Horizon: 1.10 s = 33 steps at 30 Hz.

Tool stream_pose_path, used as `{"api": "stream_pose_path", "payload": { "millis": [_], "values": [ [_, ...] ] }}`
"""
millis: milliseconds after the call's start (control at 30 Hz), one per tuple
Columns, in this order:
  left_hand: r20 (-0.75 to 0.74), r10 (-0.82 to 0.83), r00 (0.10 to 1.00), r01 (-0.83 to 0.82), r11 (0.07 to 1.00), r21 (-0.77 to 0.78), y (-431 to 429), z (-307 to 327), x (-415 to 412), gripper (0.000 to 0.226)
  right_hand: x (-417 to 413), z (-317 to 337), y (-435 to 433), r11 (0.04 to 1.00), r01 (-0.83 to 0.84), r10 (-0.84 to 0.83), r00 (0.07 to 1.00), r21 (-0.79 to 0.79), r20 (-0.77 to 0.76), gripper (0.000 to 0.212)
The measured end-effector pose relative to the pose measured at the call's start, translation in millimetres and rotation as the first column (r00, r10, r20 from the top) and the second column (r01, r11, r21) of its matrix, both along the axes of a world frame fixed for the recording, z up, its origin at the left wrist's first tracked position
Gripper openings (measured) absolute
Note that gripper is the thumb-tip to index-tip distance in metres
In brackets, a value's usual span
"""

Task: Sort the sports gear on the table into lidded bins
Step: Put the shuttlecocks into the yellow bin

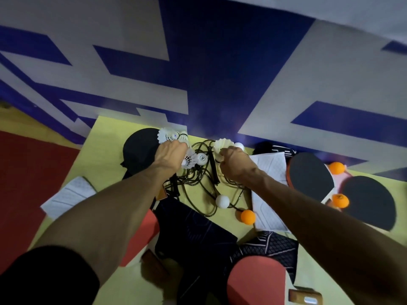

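Shuttlecocks (167, 134) above the jump rope (198, 180): left hand (170, 155) clutches several, right hand (234, 165) grips one. Featherlight, crushable skirts, I'd grab corks.

Balls (248, 216) right of rope (198, 183)

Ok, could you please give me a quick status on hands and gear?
Left hand grips white shuttlecocks. Right hand pinches a cream shuttlecock. Black cord lies tangled between them.

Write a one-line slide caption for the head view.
Left hand grips white shuttlecocks, right hand a cream shuttlecock, above a tangled black rope on a yellow table.
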<state>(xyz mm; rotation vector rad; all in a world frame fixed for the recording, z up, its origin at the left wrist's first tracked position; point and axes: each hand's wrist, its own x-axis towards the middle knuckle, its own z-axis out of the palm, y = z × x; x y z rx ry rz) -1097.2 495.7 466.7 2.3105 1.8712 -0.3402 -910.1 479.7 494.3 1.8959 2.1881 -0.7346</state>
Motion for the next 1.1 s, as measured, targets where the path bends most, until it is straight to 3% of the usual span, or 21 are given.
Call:
{"api": "stream_pose_path", "payload": {
  "millis": [100,367,533,800,1033,1100],
  "values": [
    [0.045,0.033,0.998,-0.033,0.999,-0.009,-10.8,8.3,-3.0,0.018,4.0,11.7,-9.1,0.999,0.027,-0.026,0.999,0.038,-0.038,0.032],
    [0.273,0.058,0.960,-0.044,0.997,-0.056,-40.3,19.5,-19.0,0.023,-8.2,34.4,-17.8,0.993,0.071,-0.058,0.988,0.094,-0.140,0.028],
    [0.433,0.135,0.891,-0.092,0.989,-0.119,-49.7,16.7,-32.8,0.023,-24.6,36.5,-20.1,0.998,0.042,-0.033,0.979,0.042,-0.200,0.031],
    [0.508,0.193,0.839,-0.145,0.980,-0.133,-49.2,9.0,-43.7,0.023,-44.4,16.7,-9.8,0.997,0.055,-0.040,0.960,0.047,-0.278,0.037],
    [0.640,0.328,0.695,-0.385,0.921,-0.054,-43.4,-8.6,-46.0,0.012,-66.9,17.4,18.4,0.997,0.039,-0.014,0.948,0.073,-0.317,0.045],
    [0.656,0.377,0.653,-0.463,0.885,-0.048,-40.4,-11.4,-44.3,0.026,-74.3,15.1,23.8,0.998,0.026,-0.008,0.945,0.052,-0.327,0.049]
  ]
}}
